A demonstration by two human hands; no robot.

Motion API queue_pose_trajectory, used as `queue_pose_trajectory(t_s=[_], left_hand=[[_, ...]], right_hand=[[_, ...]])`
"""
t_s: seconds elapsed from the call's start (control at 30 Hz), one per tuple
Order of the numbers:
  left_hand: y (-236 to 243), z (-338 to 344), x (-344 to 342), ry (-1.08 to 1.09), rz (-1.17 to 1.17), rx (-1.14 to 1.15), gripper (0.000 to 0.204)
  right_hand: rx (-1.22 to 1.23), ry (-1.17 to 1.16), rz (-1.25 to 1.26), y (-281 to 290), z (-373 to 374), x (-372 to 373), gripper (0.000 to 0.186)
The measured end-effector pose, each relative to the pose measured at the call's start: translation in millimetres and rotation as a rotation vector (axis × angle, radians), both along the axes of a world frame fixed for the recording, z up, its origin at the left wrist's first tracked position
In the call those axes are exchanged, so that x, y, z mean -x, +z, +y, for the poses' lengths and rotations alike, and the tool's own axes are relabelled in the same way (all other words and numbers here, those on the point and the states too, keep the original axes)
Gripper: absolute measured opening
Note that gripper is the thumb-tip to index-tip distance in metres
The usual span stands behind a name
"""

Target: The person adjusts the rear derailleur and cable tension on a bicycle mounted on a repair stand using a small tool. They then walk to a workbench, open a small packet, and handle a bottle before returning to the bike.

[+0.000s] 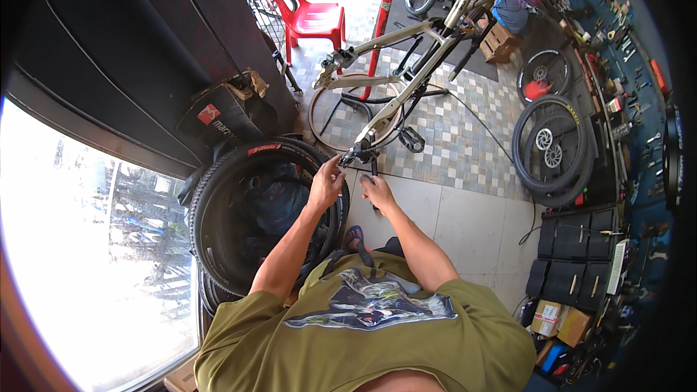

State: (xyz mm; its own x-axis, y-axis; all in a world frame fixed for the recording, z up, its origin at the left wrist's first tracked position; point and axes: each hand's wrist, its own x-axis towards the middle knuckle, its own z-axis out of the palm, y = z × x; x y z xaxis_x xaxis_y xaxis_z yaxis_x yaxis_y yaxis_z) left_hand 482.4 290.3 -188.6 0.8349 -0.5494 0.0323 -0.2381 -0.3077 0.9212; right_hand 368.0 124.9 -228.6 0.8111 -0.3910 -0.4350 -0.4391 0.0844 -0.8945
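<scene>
Just left of the left hand (327, 187), black tyres (263, 149) stand together. That hand's index finger is at the lower tip of the pale bike frame (390, 114), which stretches ahead of both hands over the near edge of the patterned floor (479, 123); whether it grips, I cannot tell. The right hand (377, 192), just beside, is curled, its contents unclear.

Olive-green T-shirt (327, 356) worn, loose short sleeves (236, 319) set at nine and three o'clock, multicoloured picture print (374, 301) bordered in white at twelve, rounded neckline (403, 371) cut at six, strapped sandal (354, 238) worn beyond the hem.
</scene>
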Motion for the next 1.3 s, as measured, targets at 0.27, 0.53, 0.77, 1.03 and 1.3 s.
queue_pose_trajectory(t_s=[0.27, 0.53, 0.77, 1.03, 1.3], left_hand=[[25, 38, 99, -0.275, -0.189, -0.098, 0.084], [51, 46, 79, -0.13, -0.573, -0.142, 0.057], [60, 46, 58, 0.245, 0.129, 0.085, 0.026], [72, 53, 9, 0.287, 0.613, 0.524, 0.03], [69, 27, -72, 0.116, 0.026, 0.158, 0.029]], right_hand=[[-0.889, -0.245, -0.035, 12, 42, 25, 0.03], [-1.045, -0.12, -0.05, 78, 41, 14, 0.032], [-0.845, 0.139, -0.069, 103, 47, 6, 0.038], [-0.263, 0.441, -0.077, 145, 36, -2, 0.052], [-0.047, 0.49, 0.083, 134, 10, 14, 0.047]])
